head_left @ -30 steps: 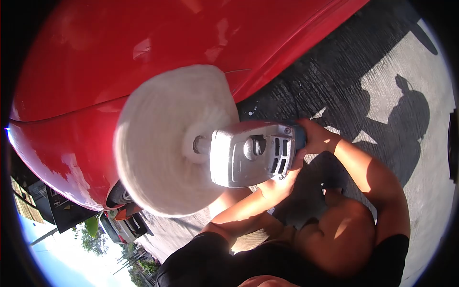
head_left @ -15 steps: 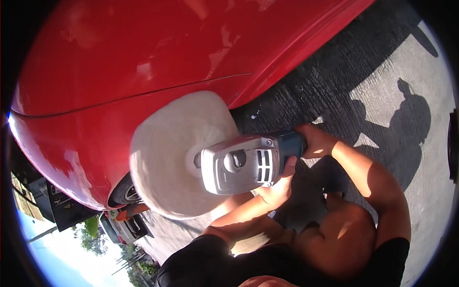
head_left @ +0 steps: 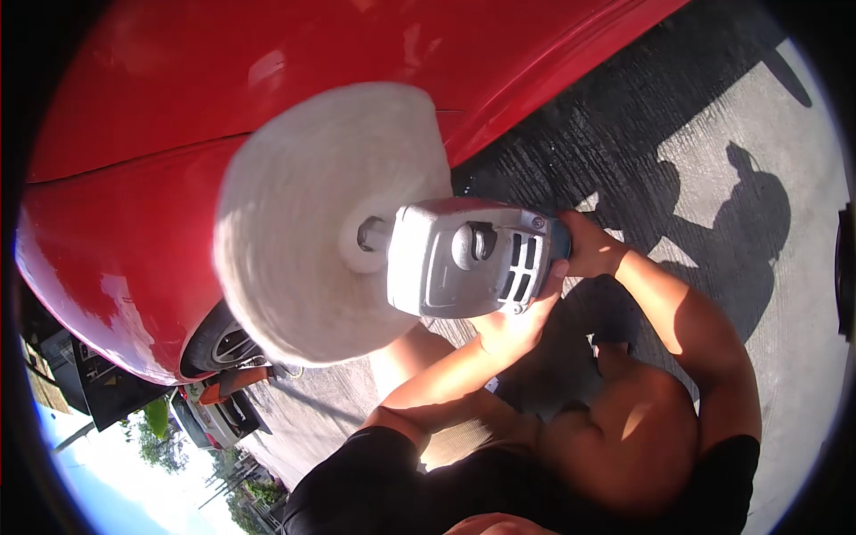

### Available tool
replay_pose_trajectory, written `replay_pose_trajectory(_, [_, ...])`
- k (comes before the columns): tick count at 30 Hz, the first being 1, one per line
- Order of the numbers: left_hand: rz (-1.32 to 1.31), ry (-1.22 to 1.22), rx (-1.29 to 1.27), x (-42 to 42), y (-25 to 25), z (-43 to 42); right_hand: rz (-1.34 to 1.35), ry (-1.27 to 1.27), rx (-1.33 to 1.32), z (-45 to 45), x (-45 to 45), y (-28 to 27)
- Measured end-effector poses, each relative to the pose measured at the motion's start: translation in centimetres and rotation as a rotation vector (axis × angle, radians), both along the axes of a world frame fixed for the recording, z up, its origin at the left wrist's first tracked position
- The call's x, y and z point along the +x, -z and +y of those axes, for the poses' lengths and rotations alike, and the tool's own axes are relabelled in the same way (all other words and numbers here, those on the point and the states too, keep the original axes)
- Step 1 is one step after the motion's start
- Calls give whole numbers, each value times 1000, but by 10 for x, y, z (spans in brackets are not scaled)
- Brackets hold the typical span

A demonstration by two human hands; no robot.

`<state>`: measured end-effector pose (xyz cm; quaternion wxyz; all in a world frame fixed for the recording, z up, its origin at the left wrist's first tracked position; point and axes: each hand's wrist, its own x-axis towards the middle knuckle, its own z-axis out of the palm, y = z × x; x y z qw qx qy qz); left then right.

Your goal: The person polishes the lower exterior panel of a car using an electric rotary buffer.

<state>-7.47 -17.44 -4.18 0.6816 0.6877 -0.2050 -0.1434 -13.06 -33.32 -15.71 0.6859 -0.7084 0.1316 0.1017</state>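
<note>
Power tool before the red car. From my remote station I see the left hand and right hand, fingers closed round the power tool, beside the car. The pale pad, blurred, now overlaps the car's seam, clear half a second ago; work thus reaches that line. Contact I cannot confirm.

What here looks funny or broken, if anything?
The big white pad on the power tool looks odd: its edge near the bottom of the red car is straight instead of round. It might just be bending there; I can't tell if it's damaged.
</note>
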Motion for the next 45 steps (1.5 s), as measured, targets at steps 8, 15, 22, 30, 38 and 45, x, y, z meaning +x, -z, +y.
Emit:
replay_pose_trajectory(8, [137,-25,91,-7,19,22,-21,-10,-88,4,-11,12])
replay_pose_trajectory(15, [153,107,221,-7,21,10,59,163,-224,-6,-57,-2])
replay_pose_trajectory(22, [299,174,10,-9,33,-8,19,231,-418,-23,-91,-12])
replay_pose_trajectory(30, [340,147,-25,-5,47,-25,127,284,-454,-24,-90,11])
replay_pose_trajectory(38, [69,38,137,-6,12,5,-175,233,-342,-23,-33,-16])
replay_pose_trajectory(45, [15,131,-90,17,-10,14,-273,65,-258,-20,2,-43])
